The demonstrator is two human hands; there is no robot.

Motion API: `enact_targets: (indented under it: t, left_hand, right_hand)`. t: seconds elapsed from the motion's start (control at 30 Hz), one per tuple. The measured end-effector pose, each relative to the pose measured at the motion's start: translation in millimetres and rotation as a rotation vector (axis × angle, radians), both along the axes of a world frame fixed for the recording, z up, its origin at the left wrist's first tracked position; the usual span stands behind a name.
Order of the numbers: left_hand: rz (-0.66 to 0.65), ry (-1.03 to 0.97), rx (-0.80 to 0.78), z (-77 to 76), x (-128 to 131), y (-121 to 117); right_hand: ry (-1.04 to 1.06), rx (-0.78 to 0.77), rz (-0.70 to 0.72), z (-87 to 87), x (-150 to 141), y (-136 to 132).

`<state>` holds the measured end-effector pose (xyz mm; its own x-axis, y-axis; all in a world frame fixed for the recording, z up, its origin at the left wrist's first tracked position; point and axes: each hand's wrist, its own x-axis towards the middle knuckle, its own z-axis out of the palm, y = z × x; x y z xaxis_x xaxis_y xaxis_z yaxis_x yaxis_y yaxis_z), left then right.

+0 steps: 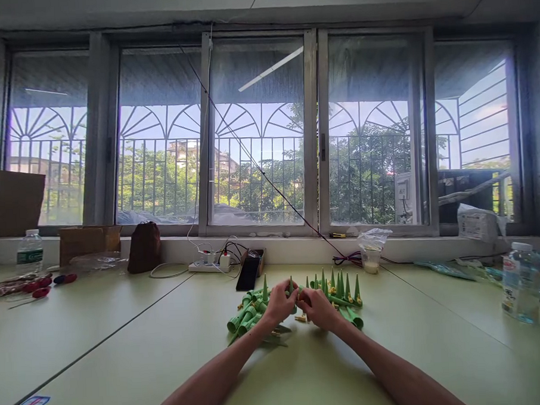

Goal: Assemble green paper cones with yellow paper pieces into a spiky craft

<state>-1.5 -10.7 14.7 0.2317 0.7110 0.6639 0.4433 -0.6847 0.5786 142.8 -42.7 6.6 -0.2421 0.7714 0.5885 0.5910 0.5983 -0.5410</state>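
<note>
My left hand point(280, 302) and my right hand point(318, 306) meet at the middle of a pale green table point(124, 340), fingers curled together around a small green cone piece point(291, 287) with a yellow part. Behind the hands several green cones point(340, 285) stand upright in a cluster. Left of the hands lies a pile of green tube-shaped pieces point(246, 317) on their sides. What exactly the right fingers pinch is too small to make out.
A black phone point(248, 271) leans near a white power strip point(206, 265) at the window sill. A brown pouch point(144, 247), cardboard boxes point(88, 241), water bottles point(517, 284) point(30, 251), a plastic cup point(371, 259) and red-handled tools point(38, 287) lie around.
</note>
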Motion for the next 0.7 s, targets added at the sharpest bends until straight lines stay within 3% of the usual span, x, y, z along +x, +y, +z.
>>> enact_targets:
  t: [0.33,0.7]
  left_hand:
    - [-0.013,-0.025,-0.021,-4.4,-0.5,3.5]
    - [0.022,0.017,0.009,2.0,0.2,-3.8]
  right_hand:
    - [-0.031,-0.039,0.016,-1.9,1.3,1.3]
    - [-0.063,-0.023,0.007,-1.9,1.1,1.7]
